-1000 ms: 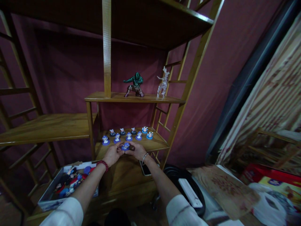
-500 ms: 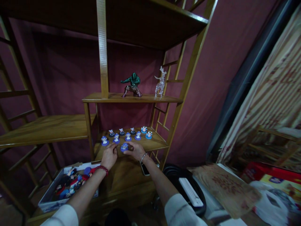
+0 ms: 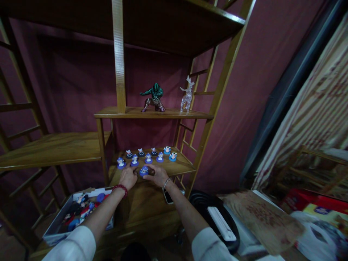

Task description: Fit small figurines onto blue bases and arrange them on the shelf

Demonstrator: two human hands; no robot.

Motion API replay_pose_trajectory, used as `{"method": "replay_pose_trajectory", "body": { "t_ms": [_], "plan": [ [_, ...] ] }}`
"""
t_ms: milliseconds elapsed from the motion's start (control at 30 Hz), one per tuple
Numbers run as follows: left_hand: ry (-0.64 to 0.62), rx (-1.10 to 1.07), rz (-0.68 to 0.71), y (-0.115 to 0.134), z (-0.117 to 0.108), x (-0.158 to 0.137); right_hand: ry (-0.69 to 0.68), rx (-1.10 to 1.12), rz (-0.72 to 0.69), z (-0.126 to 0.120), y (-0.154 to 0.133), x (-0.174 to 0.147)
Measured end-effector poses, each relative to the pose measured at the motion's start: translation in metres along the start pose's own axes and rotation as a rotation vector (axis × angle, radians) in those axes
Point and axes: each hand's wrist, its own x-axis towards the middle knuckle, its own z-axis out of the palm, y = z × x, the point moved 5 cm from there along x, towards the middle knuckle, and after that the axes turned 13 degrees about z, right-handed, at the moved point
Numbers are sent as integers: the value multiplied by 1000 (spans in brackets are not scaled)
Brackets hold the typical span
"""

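My right hand [image 3: 157, 175] grips a small purple figurine [image 3: 144, 171] on a round base between thumb and fingers, at the front edge of the low wooden shelf [image 3: 174, 167]. To its left, my left hand [image 3: 128, 177] has its fingers bent and slightly apart, with nothing visible in them. Its fingertips are close to the base of a purple figurine [image 3: 134, 160] in the front row; whether they touch it I cannot tell. More purple figurines [image 3: 148, 158] stand in that row. Behind them are small figurines on black bases [image 3: 140, 152], and blue-based ones [image 3: 172, 156] stand at the right.
A box [image 3: 54, 232] of jumbled figurines sits low on the left. On the shelf above stand a green crouching figure [image 3: 155, 96] and a clear deer [image 3: 187, 96]. A phone [image 3: 168, 197] lies beneath my right wrist. A white strip [image 3: 221, 223] rests on a black round object.
My left hand has shifted slightly, its fingers reaching nearer the front row. My right hand keeps the purple figurine in nearly the same place.
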Motion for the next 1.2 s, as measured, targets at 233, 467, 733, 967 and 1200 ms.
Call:
{"method": "replay_pose_trajectory", "body": {
  "t_ms": [233,467,733,967,1200],
  "plan": [
    [-19,21,-42,-5,4,5,-3,3,8,2,3,2],
    [1,62,-24,-7,8,4,1,-11,19,3,5,3],
    [19,63,-15,-3,5,1,-18,-11,22,5,7,4],
    [10,61,-9,-3,7,3,-1,41,0,6,8,5],
    [37,88,0,-1,9,2,-20,37,-1,5,6,4]
  ]
}}
